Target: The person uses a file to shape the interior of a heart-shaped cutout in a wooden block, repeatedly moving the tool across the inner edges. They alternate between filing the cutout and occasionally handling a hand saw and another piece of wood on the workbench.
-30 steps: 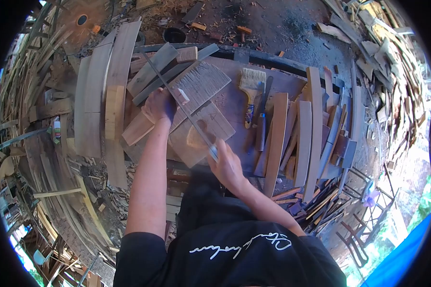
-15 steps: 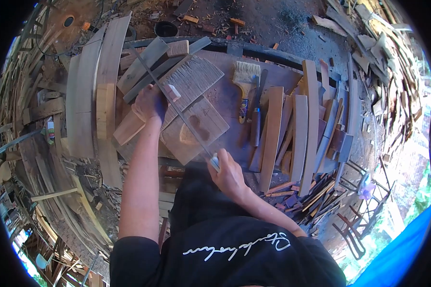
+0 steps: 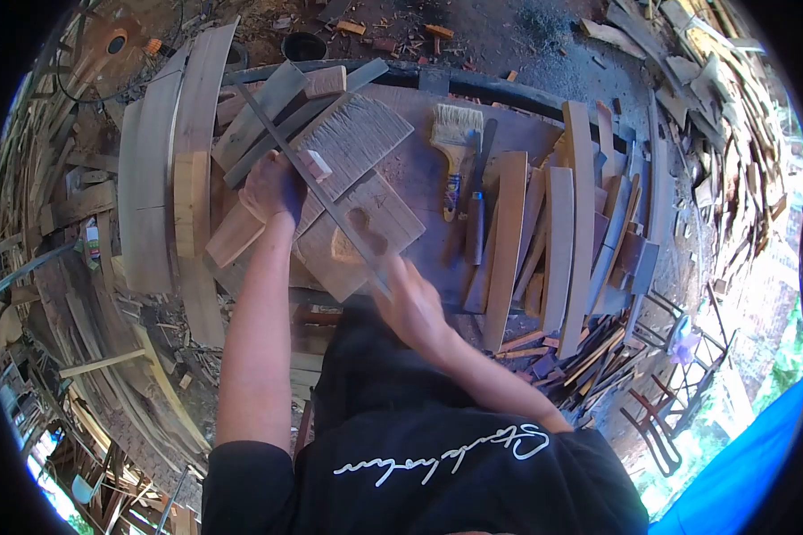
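Observation:
My left hand [image 3: 275, 189] is closed on a small wooden block [image 3: 314, 164] with a pale end, pressed over the boards on the bench. A long, narrow metal blade [image 3: 341, 220], a file or saw by its shape, runs diagonally across and touches or passes very close to this block. My right hand [image 3: 410, 301], slightly blurred, is wrapped round its near end and hides the handle. Under the blade lie a grooved grey board [image 3: 361, 134] and a square board with dark hollows [image 3: 397, 218]. Which edge of the blade meets the block I cannot tell.
Right of the boards lie a wide paintbrush [image 3: 456, 152] and a tool with a dark handle [image 3: 476, 227]. Several curved wooden strips [image 3: 558, 250] rest farther right. Long planks [image 3: 156, 187] stand at the left. A dark bucket [image 3: 304, 46] sits beyond the bench.
My right hand has pushed slightly forward and to the left along the blade's line, covering the pale handle. My left hand stays on the block. The whole view has shifted a little.

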`<move>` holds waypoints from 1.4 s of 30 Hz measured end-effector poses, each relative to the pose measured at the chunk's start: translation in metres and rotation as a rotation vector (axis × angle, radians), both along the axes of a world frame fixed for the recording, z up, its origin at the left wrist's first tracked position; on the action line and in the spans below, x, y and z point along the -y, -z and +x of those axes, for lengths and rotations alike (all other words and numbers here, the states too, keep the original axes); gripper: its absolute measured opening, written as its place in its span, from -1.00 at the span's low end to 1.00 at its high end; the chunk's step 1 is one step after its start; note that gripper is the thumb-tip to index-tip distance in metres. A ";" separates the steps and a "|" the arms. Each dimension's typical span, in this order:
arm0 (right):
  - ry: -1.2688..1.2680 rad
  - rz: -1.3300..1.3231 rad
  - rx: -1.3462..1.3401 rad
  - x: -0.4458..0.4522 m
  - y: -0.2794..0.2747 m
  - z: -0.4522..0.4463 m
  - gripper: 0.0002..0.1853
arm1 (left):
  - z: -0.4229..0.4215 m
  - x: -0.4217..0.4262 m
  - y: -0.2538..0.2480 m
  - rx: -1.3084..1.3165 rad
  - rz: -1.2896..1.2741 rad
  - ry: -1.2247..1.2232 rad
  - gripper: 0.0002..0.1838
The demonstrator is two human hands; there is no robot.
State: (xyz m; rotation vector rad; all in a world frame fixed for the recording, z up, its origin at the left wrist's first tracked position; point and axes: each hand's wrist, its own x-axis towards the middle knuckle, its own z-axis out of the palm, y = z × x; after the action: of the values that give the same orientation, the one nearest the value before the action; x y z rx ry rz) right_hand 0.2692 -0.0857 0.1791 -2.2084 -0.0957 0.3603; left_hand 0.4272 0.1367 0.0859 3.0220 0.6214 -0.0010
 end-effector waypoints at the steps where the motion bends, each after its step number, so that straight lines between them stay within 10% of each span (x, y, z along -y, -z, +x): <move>1: -0.011 0.014 0.038 -0.018 0.011 0.026 -0.51 | 0.003 -0.006 0.010 0.039 -0.031 -0.026 -0.79; 42: -0.016 -0.039 0.238 -0.032 0.033 0.034 -0.56 | 0.007 0.010 -0.028 -0.002 -0.098 -0.150 -0.57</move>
State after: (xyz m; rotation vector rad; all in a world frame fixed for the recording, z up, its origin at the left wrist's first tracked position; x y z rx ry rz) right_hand 0.3033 -0.0540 0.1459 -2.2827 -0.2365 0.1076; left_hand 0.4338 0.1264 0.1141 2.8754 0.8208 -0.0275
